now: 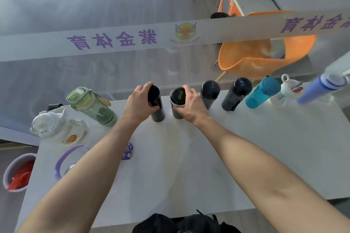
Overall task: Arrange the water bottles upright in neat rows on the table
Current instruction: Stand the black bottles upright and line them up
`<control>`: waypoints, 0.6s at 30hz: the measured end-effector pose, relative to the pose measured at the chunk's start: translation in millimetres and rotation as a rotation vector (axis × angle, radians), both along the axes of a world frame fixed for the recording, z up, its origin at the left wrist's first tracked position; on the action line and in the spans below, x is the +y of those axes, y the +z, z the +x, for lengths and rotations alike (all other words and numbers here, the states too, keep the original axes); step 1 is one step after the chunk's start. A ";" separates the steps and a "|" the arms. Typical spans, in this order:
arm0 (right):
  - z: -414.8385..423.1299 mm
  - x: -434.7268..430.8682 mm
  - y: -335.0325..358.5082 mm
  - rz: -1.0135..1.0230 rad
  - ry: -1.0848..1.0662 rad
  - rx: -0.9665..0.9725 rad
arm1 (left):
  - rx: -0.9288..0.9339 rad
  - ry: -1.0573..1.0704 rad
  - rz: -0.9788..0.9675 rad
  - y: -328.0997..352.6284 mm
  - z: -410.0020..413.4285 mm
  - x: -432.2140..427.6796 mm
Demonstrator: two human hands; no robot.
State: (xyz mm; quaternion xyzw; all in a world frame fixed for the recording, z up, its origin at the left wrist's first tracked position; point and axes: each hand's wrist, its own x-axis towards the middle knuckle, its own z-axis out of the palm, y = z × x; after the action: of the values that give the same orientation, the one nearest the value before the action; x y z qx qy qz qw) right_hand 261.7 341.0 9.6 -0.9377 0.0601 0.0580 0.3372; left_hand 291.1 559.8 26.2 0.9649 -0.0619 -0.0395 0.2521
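My left hand [139, 103] grips the slim black flask [156, 106], my right hand [190, 103] the silver-banded flask [177, 103], both upright mid-row on the worktop [189, 157]; smooth, rigid, top-heavy I judge; hold lower.

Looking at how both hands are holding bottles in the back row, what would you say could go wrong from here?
1. The left hand grips the slim black flask and the right hand the white-banded black flask; these stand close together, so shifting either may knock the other.
2. The row runs along the white table far edge, so a push could send a bottle off.
3. The left forearm crosses above the purple-handled clear bottle; pulling back might catch it.
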 end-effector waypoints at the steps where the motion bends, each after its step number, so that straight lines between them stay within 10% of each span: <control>1: 2.0 1.6 -0.4 0.000 -0.007 0.000 | 0.003 0.001 -0.002 -0.1 0.6 1.6; 18: 5.2 12.3 -5.4 0.006 -0.089 0.031 | 0.042 -0.054 0.028 5.5 9.3 10.5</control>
State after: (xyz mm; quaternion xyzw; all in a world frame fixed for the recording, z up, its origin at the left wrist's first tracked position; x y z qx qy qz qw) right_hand 266.9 353.3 4.2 -0.9321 0.1068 0.0574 0.3414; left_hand 300.4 570.3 31.7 0.9653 -0.0821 -0.0673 0.2385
